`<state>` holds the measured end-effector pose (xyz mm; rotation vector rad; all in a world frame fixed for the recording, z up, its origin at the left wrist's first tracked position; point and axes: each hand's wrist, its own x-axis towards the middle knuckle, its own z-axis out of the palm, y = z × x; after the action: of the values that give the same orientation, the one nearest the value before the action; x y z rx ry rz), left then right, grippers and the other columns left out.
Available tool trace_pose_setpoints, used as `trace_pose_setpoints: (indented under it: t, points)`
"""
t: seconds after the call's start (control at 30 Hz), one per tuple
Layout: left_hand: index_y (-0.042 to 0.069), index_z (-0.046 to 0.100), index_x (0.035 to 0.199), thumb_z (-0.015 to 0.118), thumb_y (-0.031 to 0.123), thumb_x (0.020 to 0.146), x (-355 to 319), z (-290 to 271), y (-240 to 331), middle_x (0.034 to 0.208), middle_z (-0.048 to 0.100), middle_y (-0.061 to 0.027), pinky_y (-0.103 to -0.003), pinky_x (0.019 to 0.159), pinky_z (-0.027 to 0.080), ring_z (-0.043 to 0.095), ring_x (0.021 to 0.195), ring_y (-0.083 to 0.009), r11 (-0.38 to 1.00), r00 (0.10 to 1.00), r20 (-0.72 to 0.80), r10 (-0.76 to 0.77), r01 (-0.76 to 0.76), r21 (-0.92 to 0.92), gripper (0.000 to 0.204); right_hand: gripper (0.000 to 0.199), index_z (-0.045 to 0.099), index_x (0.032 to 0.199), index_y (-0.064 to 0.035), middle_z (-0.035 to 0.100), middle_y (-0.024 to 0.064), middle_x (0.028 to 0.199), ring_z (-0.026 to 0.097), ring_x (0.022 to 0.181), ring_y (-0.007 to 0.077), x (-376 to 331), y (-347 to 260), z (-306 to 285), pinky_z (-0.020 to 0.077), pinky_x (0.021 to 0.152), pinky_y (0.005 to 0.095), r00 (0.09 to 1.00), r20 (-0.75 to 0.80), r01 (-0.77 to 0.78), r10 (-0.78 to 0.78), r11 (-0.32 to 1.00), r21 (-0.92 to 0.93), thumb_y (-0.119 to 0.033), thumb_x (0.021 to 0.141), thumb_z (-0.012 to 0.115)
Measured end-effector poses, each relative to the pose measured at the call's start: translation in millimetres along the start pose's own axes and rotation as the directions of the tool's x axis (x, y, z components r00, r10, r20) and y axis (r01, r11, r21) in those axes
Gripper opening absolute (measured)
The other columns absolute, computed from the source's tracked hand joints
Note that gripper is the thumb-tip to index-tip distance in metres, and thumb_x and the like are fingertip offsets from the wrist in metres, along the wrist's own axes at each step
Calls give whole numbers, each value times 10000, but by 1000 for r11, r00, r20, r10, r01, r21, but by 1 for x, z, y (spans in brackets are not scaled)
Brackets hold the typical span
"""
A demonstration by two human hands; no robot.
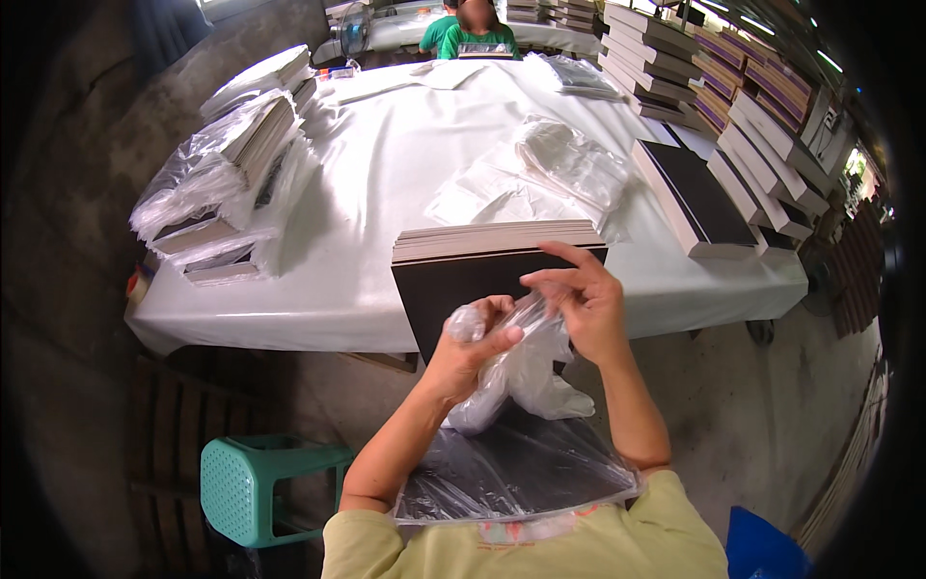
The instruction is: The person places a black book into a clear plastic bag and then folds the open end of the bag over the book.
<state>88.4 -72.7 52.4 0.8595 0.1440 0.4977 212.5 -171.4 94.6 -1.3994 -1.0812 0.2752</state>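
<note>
A thick black block with cream layered edges [502, 237] leans between the table's front edge and my chest. Clear plastic film [521, 468] covers its end near my shirt. The rest of this clear plastic bag [545, 372] is bunched up in front of the block. My left hand [473, 352] is closed around the gathered film, with a lump of it showing by the fingers. To its right, my right hand [590, 299] pinches the film's upper part between thumb and fingers. One of its fingers stretches out over the block's upper edge.
Plastic-wrapped blocks [217, 179] are piled at the table's left. Clear bags [550, 169] lie mid-table. Unwrapped black blocks [694, 198] and tall stacks [651, 58] stand right. A green stool [236, 492] is at lower left. Other people [479, 39] sit beyond the table.
</note>
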Motion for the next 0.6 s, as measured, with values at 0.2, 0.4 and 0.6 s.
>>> trace_pose_setpoints:
  t: [0.2,0.4,0.6]
  points:
    - [163,362,664,516,265,844,-27,-59,19,531,269,37,-230,473,334,301,457,-76,978,908,-399,131,-184,-99,258,216,556,1007,-6,651,77,798,391,411,1,-14,13,-47,296,364,150,959,-270,-56,84,992,112,-45,796,578]
    - [124,308,558,599,227,793,-110,-198,72,479,244,62,-212,370,180,230,406,-39,756,288,-699,655,-239,610,388,196,586,908,-1,634,56,723,489,491,30,-71,49,-137,383,455,158,883,-461,-84,92,996,38,-13,722,647]
    - [19,453,642,649,35,737,-106,-150,102,550,453,43,-207,458,342,389,511,-53,153,375,-185,908,113,982,218,96,632,755,-20,610,38,641,555,572,61,-69,41,-80,422,510,178,940,-246,-218,235,971,95,29,677,659]
